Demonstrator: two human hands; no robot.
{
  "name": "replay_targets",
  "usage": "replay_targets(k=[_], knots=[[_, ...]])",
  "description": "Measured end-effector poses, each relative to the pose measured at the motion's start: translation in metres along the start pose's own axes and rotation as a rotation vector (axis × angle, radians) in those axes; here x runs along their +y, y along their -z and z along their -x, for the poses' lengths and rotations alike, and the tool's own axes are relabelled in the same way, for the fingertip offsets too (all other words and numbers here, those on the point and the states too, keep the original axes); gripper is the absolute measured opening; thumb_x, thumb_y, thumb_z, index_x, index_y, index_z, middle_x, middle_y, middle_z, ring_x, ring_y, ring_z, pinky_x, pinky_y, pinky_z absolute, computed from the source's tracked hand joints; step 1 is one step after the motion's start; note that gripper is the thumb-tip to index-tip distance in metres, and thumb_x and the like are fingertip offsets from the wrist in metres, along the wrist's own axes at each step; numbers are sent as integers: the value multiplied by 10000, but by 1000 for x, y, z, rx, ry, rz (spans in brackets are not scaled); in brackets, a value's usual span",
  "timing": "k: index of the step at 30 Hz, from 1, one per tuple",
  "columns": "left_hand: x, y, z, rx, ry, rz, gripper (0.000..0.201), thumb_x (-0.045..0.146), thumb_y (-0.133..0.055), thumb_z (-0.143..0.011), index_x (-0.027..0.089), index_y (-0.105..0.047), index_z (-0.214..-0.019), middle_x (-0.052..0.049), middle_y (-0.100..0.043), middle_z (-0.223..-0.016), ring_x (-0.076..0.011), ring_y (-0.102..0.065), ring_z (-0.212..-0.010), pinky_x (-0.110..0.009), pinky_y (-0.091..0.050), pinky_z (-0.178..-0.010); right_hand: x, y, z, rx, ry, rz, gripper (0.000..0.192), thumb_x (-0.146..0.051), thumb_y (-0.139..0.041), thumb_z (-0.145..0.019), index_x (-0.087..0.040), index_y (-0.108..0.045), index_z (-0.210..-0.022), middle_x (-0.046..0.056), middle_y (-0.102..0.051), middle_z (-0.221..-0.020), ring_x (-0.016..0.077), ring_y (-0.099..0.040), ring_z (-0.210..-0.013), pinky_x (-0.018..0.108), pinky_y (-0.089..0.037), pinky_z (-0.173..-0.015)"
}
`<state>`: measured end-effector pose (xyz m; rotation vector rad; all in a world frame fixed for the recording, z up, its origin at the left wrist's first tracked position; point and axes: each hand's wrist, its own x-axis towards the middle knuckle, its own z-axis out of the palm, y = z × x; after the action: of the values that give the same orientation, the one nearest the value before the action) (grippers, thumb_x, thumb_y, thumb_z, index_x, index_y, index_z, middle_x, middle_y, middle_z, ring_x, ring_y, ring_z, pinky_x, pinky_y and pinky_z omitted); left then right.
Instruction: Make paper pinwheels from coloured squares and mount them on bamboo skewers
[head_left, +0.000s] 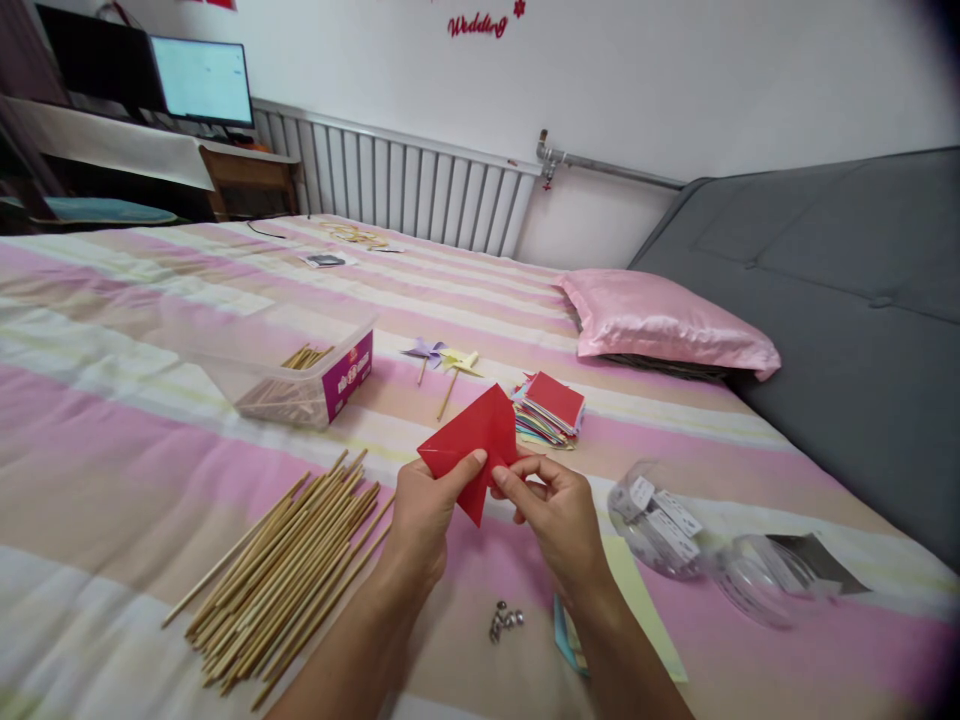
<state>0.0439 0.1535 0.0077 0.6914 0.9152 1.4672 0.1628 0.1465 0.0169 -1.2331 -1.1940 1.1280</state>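
A red sheet of paper (pixel 469 437), creased and cut at its corners, is held up between my two hands above the bed. My left hand (pixel 429 510) grips its lower left part, thumb pressed near the middle. My right hand (pixel 551 505) pinches the lower right side, close to the centre. Below my hands lie several small metal pieces (pixel 504 620). A bundle of thin wooden sticks (pixel 285 575) rests to the left. Just beyond the red paper are a yellow paper pinwheel (pixel 460 362) and a purple paper pinwheel (pixel 426 351), both on sticks.
A stack of coloured paper squares (pixel 551 405) sits beyond my right hand. Clear plastic containers (pixel 656 520) and pale yellow paper (pixel 641 605) lie to the right. A clear box (pixel 277 385) holding short sticks stands left. A pink pillow (pixel 667 320) is against the grey headboard (pixel 825 260).
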Motion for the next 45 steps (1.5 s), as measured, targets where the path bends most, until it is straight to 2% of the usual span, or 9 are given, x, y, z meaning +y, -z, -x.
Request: replay_targets(k=[5, 12, 23, 27, 30, 34, 37, 42, 45], knots=[[1, -2, 2, 13, -24, -50, 213, 278, -757, -646, 95, -714, -747, -73, -703, -687, -157, -614, -621, -258, -491, -627, 1, 1, -1, 19, -19, 20, 284, -409, -720, -666, -143, -621, -648, 72, -678, -719, 139, -618, -568, 203, -410, -460], [1, -3, 4, 50, -70, -166, 213, 294, -756, -639, 97, -716, -708, -78, -714, -703, -169, -616, -637, -250, -474, -608, 1, 1, -1, 45, -33, 9, 292, -420, -732, -643, -144, -635, -633, 44, -644, -603, 155, -619, -549, 204, -381, -436], [2, -4, 4, 55, -58, -174, 240, 291, -770, -615, 99, -733, -753, -79, -717, -706, -189, -630, -648, -260, -479, -597, 2, 3, -3, 47, 15, 53, 259, -398, -725, -657, -156, -646, -607, 22, -621, -547, 157, -607, -551, 233, -413, -474], [0, -4, 3, 62, -50, -133, 225, 282, -775, -614, 95, -719, -728, -83, -722, -727, -168, -623, -636, -249, -482, -610, 1, 2, -1, 43, 4, 54, 282, -403, -727, -654, -149, -610, -612, 64, -678, -754, 137, -605, -546, 245, -439, -495], [0, -3, 2, 45, -8, -34, 219, 266, -768, -631, 103, -718, -768, -84, -730, -775, -159, -633, -673, -242, -489, -658, -1, -1, 2, 69, 42, -61, 324, -375, -757, -629, -173, -514, -701, 89, -656, -1018, 149, -646, -653, 260, -485, -571], [2, -2, 2, 24, 18, 56, 233, 256, -763, -645, 112, -720, -822, -87, -734, -833, -160, -645, -735, -237, -488, -716, -2, -9, 5, 144, 94, -230, 543, -335, -788, -601, -225, -439, -1002, 85, -617, -1096, 179, -666, -754, 325, -529, -697], [2, -4, 4, 14, 30, 61, 249, 259, -767, -638, 107, -722, -830, -96, -734, -833, -174, -652, -750, -249, -491, -726, 0, -13, 5, 153, 49, -344, 729, -331, -790, -597, -226, -383, -1193, 76, -639, -1025, 200, -661, -835, 354, -530, -770], [-2, -9, 9, 50, 40, 43, 262, 270, -782, -611, 95, -726, -798, -102, -734, -800, -193, -658, -734, -271, -502, -709, 1, -16, 5, 207, -30, -432, 742, -343, -787, -597, -192, -409, -1217, 26, -683, -780, 206, -670, -750, 375, -526, -761], [-5, -12, 10, 56, 47, 31, 273, 277, -784, -607, 97, -726, -804, -105, -735, -831, -196, -659, -742, -273, -503, -708, -1, -16, 5, 221, -46, -460, 742, -326, -794, -583, -193, -419, -1209, 7, -686, -730, 200, -671, -705, 361, -524, -737]])
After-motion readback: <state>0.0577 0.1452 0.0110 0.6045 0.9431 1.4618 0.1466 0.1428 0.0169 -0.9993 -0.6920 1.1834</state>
